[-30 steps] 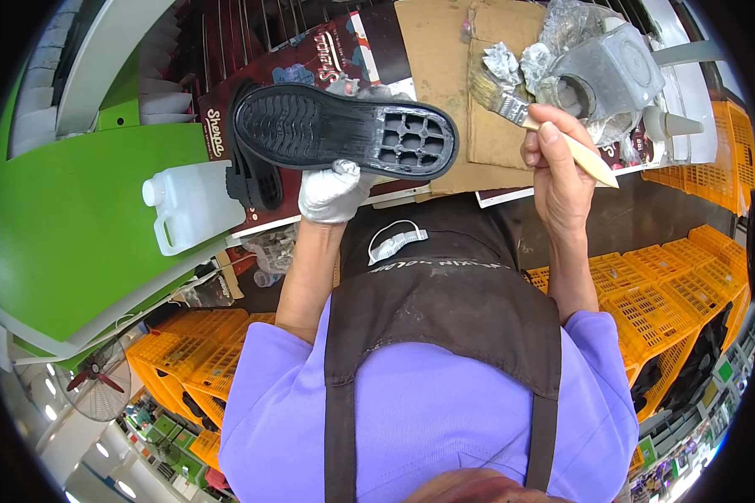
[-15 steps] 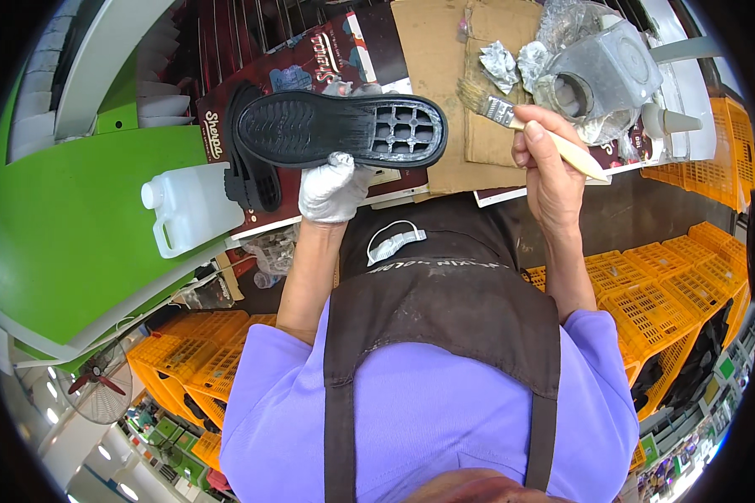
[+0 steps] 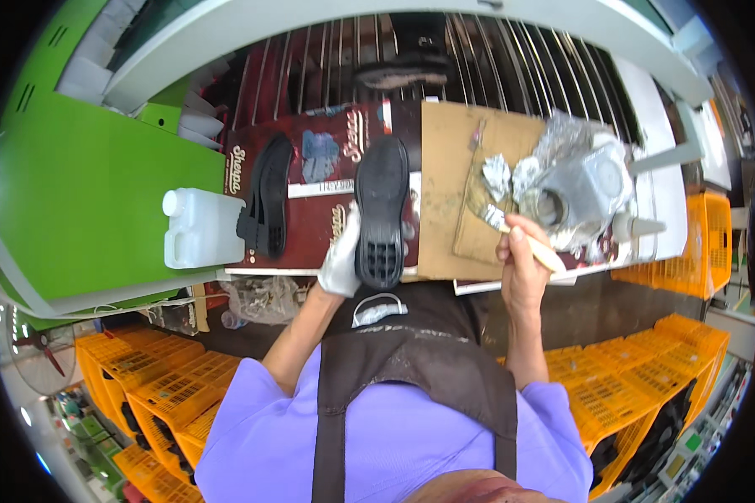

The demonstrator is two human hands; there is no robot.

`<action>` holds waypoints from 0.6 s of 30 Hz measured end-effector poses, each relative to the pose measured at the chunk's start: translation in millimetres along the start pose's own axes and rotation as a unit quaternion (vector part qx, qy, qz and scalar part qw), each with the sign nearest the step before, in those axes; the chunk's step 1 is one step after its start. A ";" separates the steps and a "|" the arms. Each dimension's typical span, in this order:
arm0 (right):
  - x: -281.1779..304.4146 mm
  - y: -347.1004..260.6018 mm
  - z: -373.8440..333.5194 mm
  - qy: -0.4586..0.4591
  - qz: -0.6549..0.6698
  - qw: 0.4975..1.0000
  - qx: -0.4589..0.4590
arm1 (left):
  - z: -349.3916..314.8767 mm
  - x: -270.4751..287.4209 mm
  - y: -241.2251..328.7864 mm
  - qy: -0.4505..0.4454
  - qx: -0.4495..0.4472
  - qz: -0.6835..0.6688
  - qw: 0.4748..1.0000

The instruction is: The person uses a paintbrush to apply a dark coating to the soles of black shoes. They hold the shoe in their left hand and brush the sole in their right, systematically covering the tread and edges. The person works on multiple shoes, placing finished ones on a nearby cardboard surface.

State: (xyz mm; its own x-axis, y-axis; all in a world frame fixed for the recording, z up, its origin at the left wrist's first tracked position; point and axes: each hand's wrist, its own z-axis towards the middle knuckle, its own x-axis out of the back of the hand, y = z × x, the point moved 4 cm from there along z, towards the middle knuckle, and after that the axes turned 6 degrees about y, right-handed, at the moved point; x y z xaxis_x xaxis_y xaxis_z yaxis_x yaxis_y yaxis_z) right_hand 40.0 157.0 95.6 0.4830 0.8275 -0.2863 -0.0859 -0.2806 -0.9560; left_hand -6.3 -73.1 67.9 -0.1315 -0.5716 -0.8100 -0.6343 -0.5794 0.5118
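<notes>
My left hand (image 3: 341, 256), in a white glove, grips a black shoe sole (image 3: 382, 189) by its left edge. The sole points lengthwise away from me, its open grid of square cells at the near end. Bare, my right hand (image 3: 524, 260) is closed round a paintbrush (image 3: 547, 255) with a pale handle. Its bristles point up and left, over the brown cardboard (image 3: 446, 184). Left of the held sole, more black soles (image 3: 270, 201) lie on dark red printed card. Beyond the brush lie crumpled silvery wads (image 3: 497, 178) and a clear plastic container (image 3: 583, 186) with a wide round mouth.
A white jug (image 3: 205, 230) stands on the green surface (image 3: 101, 201) at left. Across the back runs a rack of metal rods (image 3: 520, 67) bearing a dark sole-shaped piece (image 3: 403, 75). Orange crates (image 3: 596, 386) flank me on both sides. A nozzle-tipped bottle (image 3: 637, 226) lies at right.
The held sole has turned from crosswise to lengthwise, its grid end now toward me. The brush stays in my right hand. The view has shifted, showing more of the rod rack.
</notes>
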 end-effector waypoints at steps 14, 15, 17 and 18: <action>13.4 -7.1 -3.0 0.018 0.048 0.999 -0.013 | 29.0 -157.8 109.8 -0.173 -0.112 0.049 0.977; 12.3 -8.5 -6.0 0.022 0.047 0.999 -0.007 | 39.0 -169.9 116.7 -0.181 -0.142 0.056 0.972; 14.6 -8.4 -12.2 0.033 0.045 0.998 -0.003 | 50.9 -184.4 117.6 -0.174 -0.152 0.023 0.973; 17.7 -4.5 -16.9 0.037 0.044 0.998 -0.007 | 53.6 -181.4 113.7 -0.180 -0.164 0.018 0.970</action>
State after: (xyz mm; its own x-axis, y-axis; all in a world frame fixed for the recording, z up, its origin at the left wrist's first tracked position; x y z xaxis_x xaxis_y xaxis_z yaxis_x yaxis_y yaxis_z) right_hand 63.7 164.7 95.9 0.5369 0.7618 -0.3626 -0.1189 -0.3572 -0.9264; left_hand -95.4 -4.2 257.7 -0.4438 -0.3893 -0.8072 -0.3561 -0.7499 0.5575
